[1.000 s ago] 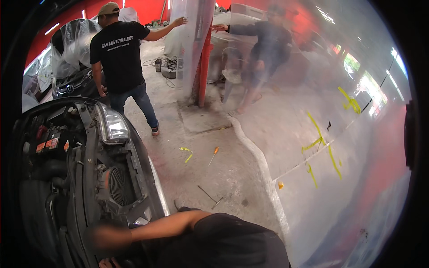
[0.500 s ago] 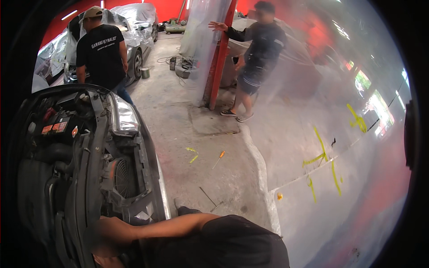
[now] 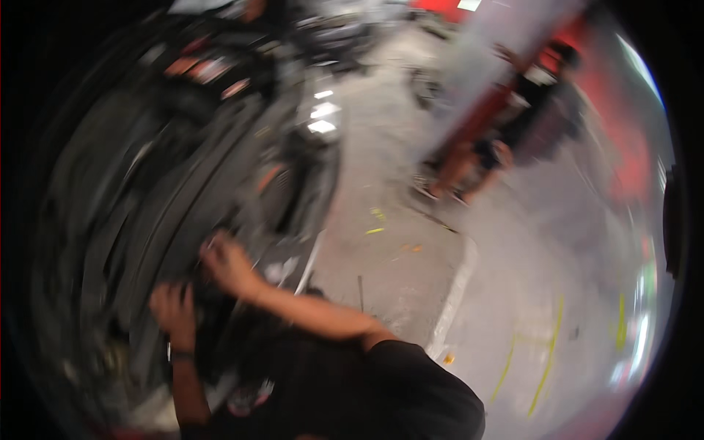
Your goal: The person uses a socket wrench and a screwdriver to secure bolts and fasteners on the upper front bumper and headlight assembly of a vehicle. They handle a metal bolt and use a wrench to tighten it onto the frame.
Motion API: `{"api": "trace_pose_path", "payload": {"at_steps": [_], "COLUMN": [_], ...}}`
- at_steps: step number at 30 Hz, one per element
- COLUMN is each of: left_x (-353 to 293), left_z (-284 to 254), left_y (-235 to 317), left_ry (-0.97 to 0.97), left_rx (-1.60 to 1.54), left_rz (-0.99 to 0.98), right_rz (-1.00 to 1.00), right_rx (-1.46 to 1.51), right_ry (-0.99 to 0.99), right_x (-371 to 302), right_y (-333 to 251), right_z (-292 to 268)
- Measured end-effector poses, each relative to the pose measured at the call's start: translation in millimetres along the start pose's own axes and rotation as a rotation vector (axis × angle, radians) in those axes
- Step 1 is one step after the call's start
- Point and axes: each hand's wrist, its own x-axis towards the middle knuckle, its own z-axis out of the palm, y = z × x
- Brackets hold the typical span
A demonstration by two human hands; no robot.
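Both my hands are over the open engine bay (image 3: 169, 198) of a car on the left, and the picture is smeared by motion. My left hand (image 3: 174, 312), with a dark band (image 3: 181, 356) on its wrist, lies on the black front panel with its fingers a little apart. Just beyond and to its right, my right hand (image 3: 226, 264) has curled fingers at the inner edge of the car's front. Whatever those fingers hold is too blurred to make out. The headlight (image 3: 323, 111) and a battery (image 3: 209, 70) show farther away.
A person (image 3: 532, 88) stands by a red post (image 3: 480, 117) at the far right. On the floor lie yellow tape strips (image 3: 545, 367), a blurred orange-handled tool (image 3: 416, 248), a thin dark rod (image 3: 360, 292) and a small orange item (image 3: 449, 358). Plastic sheeting hangs behind.
The view has swung, so the car and floor sit differently. My left hand has come into sight, and my right hand, blurred low over the engine bay before, now shows more plainly.
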Motion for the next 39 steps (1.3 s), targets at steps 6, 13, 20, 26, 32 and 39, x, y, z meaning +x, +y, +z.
{"api": "trace_pose_path", "payload": {"at_steps": [6, 13, 20, 26, 32, 39], "left_x": [39.1, 22.5, 10.2, 10.2, 6.2, 15.0], "left_z": [-10.7, -21.8, -10.8, -1.4, -4.0, -16.3], "left_y": [21.5, 9.9, 6.6, 6.0, -2.4, 8.2], "left_ry": [0.01, 0.026, -0.08, 0.02, -0.262, -0.061], "left_rx": [-0.195, -0.121, -0.178, -0.077, -0.137, -0.236], "left_rz": [-0.119, -0.104, -0.086, -0.086, -0.127, -0.07], "right_rz": [0.065, 0.262, -0.561, -0.785, -0.644, 0.185], "right_rx": [0.062, 0.193, -0.561, -1.17, -0.924, 0.016], "right_ry": [-0.141, -0.206, -0.212, -0.452, -0.521, -0.154], "right_x": [23.0, 18.9, -5.2, -22.6, -24.3, -1.1], "right_y": [-19.5, -4.1, -22.8, -3.9, 0.3, -4.4], "right_z": [-6.9, 22.5, 44.1, 80.0, 61.2, 15.7]}}
